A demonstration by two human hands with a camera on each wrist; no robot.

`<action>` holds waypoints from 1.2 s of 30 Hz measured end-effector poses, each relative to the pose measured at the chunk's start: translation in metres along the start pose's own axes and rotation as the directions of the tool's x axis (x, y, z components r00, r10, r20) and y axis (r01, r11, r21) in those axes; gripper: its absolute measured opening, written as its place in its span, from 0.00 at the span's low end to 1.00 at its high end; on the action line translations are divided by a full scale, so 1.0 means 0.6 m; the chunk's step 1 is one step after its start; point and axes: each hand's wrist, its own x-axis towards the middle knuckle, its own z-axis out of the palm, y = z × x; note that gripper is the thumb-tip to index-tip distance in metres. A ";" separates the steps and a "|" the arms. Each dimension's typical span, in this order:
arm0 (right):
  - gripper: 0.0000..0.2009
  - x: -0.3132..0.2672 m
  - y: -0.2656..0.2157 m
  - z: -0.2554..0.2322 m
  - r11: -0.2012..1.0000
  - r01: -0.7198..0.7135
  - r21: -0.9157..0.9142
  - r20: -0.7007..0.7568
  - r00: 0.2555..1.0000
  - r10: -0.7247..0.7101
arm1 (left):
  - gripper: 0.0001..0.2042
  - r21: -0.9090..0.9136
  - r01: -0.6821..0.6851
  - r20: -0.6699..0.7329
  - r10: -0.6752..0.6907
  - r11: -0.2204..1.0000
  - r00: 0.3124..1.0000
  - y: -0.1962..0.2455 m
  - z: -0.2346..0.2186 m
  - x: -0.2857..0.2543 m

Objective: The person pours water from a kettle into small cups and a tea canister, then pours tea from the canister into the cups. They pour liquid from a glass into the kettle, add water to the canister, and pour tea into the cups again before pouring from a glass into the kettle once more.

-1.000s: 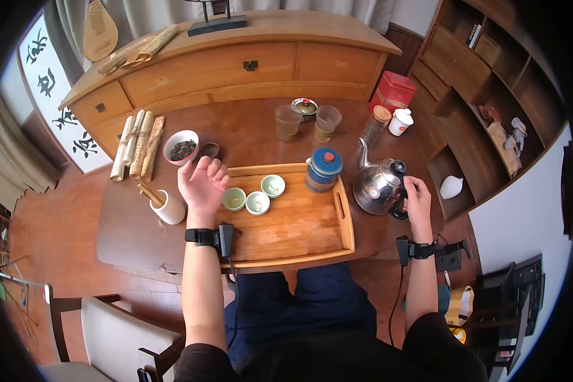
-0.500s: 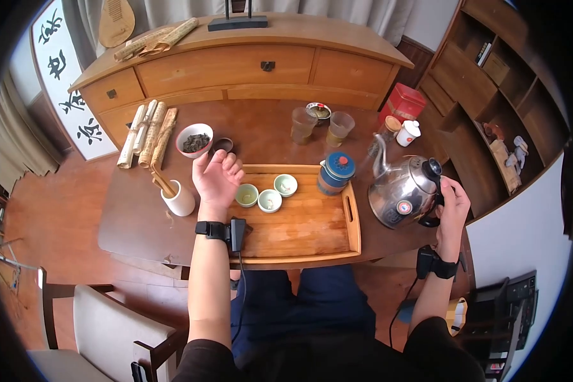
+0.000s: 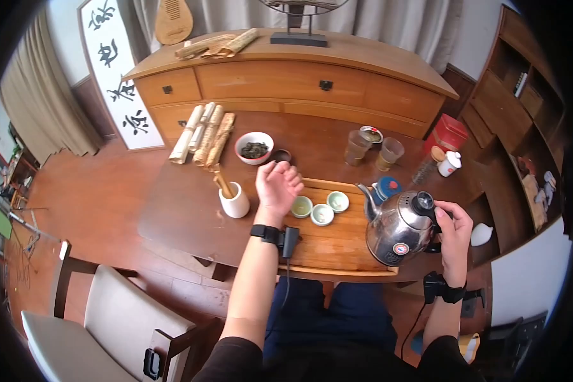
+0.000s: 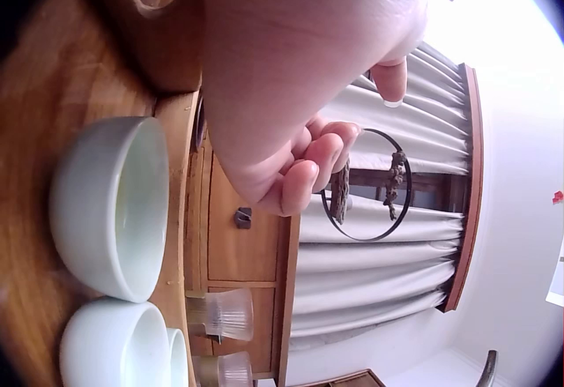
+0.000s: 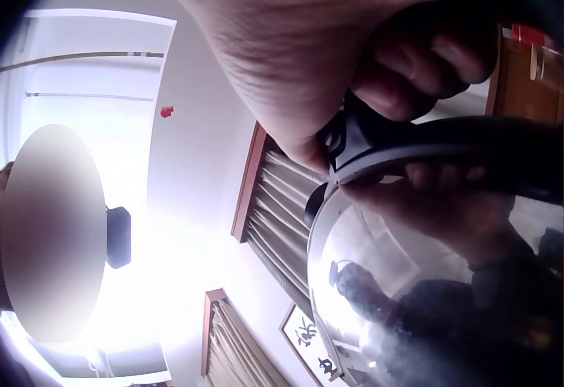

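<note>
My right hand (image 3: 455, 235) grips the black handle of a shiny metal kettle (image 3: 395, 232). The kettle overlaps the right end of the wooden tray (image 3: 337, 248), its spout pointing left and away from me. Behind the spout, a blue lidded canister (image 3: 388, 186) is partly hidden. Three pale green teacups (image 3: 322, 215) sit together on the tray's left half. Beside them my left hand (image 3: 277, 191) is held palm up with fingers loosely bent and nothing in it. In the left wrist view, a teacup (image 4: 101, 206) stands close below that hand.
Left of the tray are a white holder (image 3: 235, 204) with wooden tools and a bowl (image 3: 254, 159) of dark leaves. Rolled bamboo slips (image 3: 200, 137) lie farther back. Two clear cups (image 3: 391, 153), a glass jar (image 3: 424, 170), a white lidded jar (image 3: 450, 164) and a red box (image 3: 447, 132) stand at the back right.
My right hand has carried the kettle from right of the tray leftward to its right end. The left hand stays beside the cups, while the head view has turned left.
</note>
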 end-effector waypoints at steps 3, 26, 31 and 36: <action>0.09 0.001 0.007 0.008 1.000 0.005 -0.015 0.008 1.000 -0.005 | 0.17 0.005 0.003 0.055 -0.003 1.000 0.998 0.001 -0.019 0.007; 0.09 -0.001 0.001 0.063 0.999 -0.037 0.033 -0.021 0.999 0.037 | 0.17 -0.004 -0.024 0.052 0.024 1.000 0.998 0.000 -0.015 0.003; 0.09 0.002 0.006 0.081 0.996 -0.084 0.021 0.019 0.996 0.084 | 0.17 0.004 -0.039 0.046 0.038 0.999 0.998 0.002 -0.016 0.004; 0.10 0.014 0.000 0.102 0.993 -0.111 -0.045 0.063 0.991 0.114 | 0.17 -0.013 -0.074 0.028 0.075 0.997 0.997 0.004 -0.018 0.004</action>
